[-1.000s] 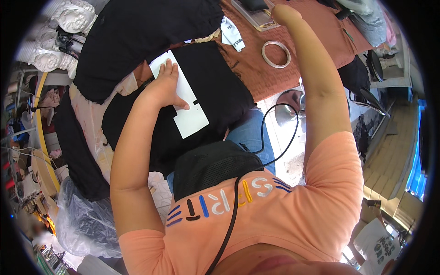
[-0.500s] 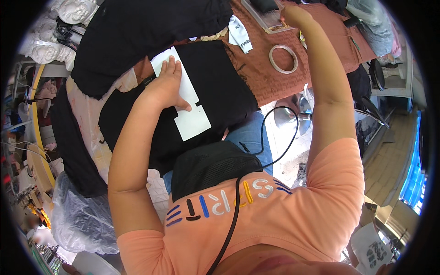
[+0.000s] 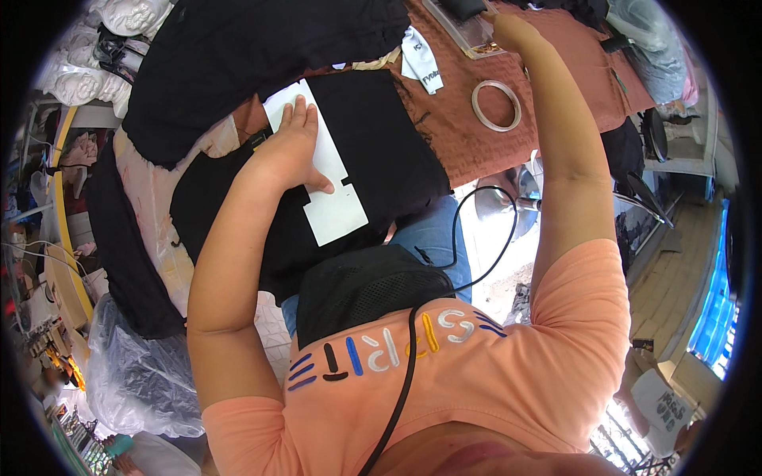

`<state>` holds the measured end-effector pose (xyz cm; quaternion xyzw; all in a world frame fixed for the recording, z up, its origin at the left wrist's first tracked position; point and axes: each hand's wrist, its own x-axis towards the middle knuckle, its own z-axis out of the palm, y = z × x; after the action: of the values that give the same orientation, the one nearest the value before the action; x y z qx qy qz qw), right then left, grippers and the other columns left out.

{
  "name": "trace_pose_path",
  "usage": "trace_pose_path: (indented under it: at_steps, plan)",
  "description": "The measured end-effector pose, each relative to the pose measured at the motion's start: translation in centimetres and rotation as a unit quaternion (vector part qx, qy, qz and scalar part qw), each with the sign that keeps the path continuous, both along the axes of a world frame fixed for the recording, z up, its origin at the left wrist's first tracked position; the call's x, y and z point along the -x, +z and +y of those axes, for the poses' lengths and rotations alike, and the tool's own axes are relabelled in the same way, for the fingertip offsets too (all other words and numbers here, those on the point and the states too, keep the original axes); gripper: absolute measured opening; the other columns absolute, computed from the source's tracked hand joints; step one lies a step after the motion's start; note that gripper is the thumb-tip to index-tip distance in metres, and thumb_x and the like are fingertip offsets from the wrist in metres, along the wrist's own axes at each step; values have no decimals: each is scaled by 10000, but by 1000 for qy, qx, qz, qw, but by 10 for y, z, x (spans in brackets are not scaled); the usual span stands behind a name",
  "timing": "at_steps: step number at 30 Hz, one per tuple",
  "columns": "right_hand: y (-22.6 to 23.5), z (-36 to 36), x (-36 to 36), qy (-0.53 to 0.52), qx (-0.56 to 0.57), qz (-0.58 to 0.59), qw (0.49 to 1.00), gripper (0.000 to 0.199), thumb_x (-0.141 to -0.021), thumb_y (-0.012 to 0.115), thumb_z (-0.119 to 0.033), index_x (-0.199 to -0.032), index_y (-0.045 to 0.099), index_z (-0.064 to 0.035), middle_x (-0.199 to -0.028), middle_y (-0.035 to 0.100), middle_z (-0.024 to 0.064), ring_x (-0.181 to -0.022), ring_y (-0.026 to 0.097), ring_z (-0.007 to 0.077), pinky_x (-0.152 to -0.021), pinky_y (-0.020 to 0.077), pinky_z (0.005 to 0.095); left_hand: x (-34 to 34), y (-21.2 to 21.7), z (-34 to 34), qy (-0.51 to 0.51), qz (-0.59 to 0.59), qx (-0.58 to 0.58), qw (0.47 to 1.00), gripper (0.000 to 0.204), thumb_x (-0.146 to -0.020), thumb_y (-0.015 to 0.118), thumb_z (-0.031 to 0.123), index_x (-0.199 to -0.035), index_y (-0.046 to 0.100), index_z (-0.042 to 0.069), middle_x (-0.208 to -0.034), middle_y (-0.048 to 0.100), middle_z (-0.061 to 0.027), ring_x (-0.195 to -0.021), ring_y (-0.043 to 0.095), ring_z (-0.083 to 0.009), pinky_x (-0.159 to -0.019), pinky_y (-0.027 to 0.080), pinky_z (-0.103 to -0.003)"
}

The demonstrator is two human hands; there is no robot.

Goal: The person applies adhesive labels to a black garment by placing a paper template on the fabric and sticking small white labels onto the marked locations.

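My left hand [image 3: 292, 151] lies open, fingers spread, pressing a white notched card template [image 3: 336, 218] flat on a folded black cloth [image 3: 381, 135]. The cloth rests partly over my lap and partly on the table. At the far right, my right hand [image 3: 514, 33] reaches to a clear plastic tray [image 3: 486, 52]. Its fingers are curled in at the tray's edge, beside a small black cushion-like thing [image 3: 463, 8]. Whatever those fingers hold is too small or hidden to make out. A few small brownish bits show in the tray near the hand.
A clear ring [image 3: 496, 105] and a white printed cloth piece [image 3: 421, 60] lie on the brown-covered table [image 3: 460, 143]. More black cloth [image 3: 262, 47] is heaped at the far left. A black cable [image 3: 409, 357] hangs before me. Plastic bags [image 3: 139, 373] stand at the left.
My right hand has shifted slightly within the tray's area, its fingers now nearer the black cushion-like thing. My left hand holds its place on the template. The view has shifted slightly.
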<state>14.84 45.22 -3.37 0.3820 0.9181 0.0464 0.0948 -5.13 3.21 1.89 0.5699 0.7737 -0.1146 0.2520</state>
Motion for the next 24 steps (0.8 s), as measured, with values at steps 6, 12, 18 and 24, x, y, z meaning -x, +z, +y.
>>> trace_pose_path:
  at_steps: [6, 12, 18, 24]
  plan:
    - [5, -20, 23, -2, 11, -44, 999, 683, -774, 568, -58, -1408, 412, -258, -1092, 640, 202, -979, 625, 361, -842, 483, 437, 2, 5, -2, 6, -8, 20, 1000, 1299, -501, 900, 327, -1441, 107, -92, -1515, 39, -288, -1424, 80, -365, -1149, 232, -380]
    - [-4, 55, -40, 201, -94, -4, 975, 579, -767, 561, -38, -1317, 505, -209, -1044, 651, 197, -925, 634, 357, -792, 491, 430, -7, 6, 14, -29, -16, 0, 999, 1300, -500, 901, 326, -1441, 108, -91, -1515, 43, -288, -1425, 76, -365, -1149, 230, -379]
    - [5, 64, -60, 170, -36, 23, 985, 640, -761, 519, 29, -1353, 501, -214, -1052, 646, 209, -908, 643, 345, -769, 493, 419, -9, 4, 16, -34, -13, -21, 999, 1299, -480, 894, 318, -1453, 121, -58, -1530, 49, -252, -1430, 108, -332, -1146, 231, -380]
    - [-9, 3, 10, 61, 22, 19, 998, 648, -764, 479, 44, -1354, 502, -224, -1070, 640, 207, -916, 641, 342, -758, 494, 406, 2, 1, -3, 13, -11, 7, 1000, 1294, -481, 894, 308, -1455, 123, -55, -1532, 39, -247, -1432, 91, -328, -1149, 224, -380]
